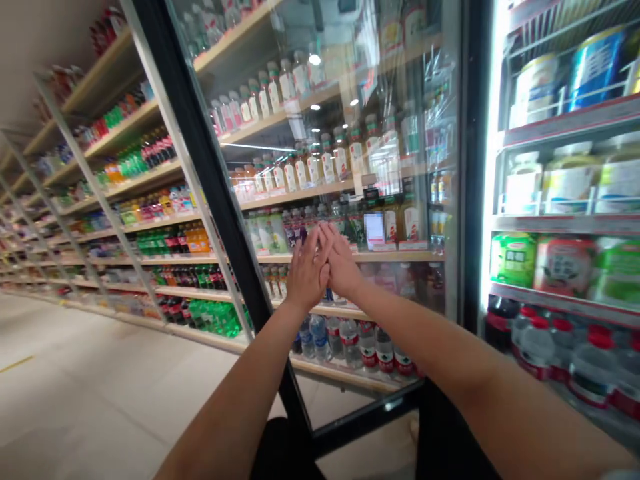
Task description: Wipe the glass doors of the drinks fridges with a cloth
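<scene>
- Nearest in, two bare forearms ran up from the bottom edge of the view and met in the middle.
- Left hand and right hand were flat and open, fingers stretched, the right laid partly over the back of the left. Neither gripped anything.
- Both hands were up at the glass door, near its dark frame on the left edge. Whether the fingertips actually touched the pane, I could not tell.
- The door stood swung out at an angle, which is why the cooler on the right was lit and uncovered.
- In that cooler, wire shelves carried big tins along the top. Green packs sat on the middle shelf, and red-capped bottles were crowded at the bottom, labels forward, seemingly for easy picking.
- Through the pane, water bottles lined the lowest shelf edge, and pale tea-coloured bottles stood in rows higher up.
- Further left, long wooden shelves ran away down the aisle. They were stacked with green, red and orange soft drinks above a pale tiled floor.
</scene>
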A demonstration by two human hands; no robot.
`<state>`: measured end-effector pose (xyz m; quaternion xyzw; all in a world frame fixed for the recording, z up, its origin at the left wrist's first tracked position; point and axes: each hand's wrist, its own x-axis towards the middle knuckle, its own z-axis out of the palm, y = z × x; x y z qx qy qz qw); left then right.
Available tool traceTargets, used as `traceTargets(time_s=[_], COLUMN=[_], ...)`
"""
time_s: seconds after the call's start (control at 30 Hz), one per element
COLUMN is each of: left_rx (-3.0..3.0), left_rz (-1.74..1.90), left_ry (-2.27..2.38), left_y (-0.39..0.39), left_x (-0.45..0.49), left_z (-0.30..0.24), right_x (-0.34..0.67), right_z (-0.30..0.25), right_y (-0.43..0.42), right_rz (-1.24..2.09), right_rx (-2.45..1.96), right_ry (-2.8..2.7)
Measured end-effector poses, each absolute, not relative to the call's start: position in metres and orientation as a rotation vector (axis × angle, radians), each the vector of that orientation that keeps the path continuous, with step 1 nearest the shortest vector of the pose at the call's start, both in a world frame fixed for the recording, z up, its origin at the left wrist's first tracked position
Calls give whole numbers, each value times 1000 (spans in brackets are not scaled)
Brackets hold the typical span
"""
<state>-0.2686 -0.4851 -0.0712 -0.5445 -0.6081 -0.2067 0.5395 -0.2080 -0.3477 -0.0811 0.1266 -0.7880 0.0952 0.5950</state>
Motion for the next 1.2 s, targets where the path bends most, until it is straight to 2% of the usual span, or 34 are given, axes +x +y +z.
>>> traceTargets(time_s=[0.2, 0.27, 0.37, 0.53, 0.8, 0.93, 1.1, 1.2], left_rx=[-1283, -1227, -1175, -1093, -984, -1022, -972, -905], left_rz=[-378, -332, -354, -379, -471, -393, -453, -520], left_ry=[-1418, -1461, -1478, -1564, -1699, -1695, -1608, -1636], left_y=[-481, -479, -476, -468, -435, -426, -456, -485], left_x=[-266, -261, -250, -226, -200, -211, -236, -243], left_z=[-86, -83, -80, -85, -110, -106, -93, -118], right_x=[-171, -158, -150, -160, -173, -174, -174, -173], right_z=[-68, -61, -58, -74, -87, -88, -92, -93], right_y=[-317, -297, -270, -238, -231, -229, -227, -227], right_rz=[169, 111, 26, -133, -219, -202, -196, -189], right_rx=[609, 533, 192, -226, -208, -189, -186, -185], right_ry=[-1985, -1986, -1909, -1803, -1728, -1735, -1733, -1736])
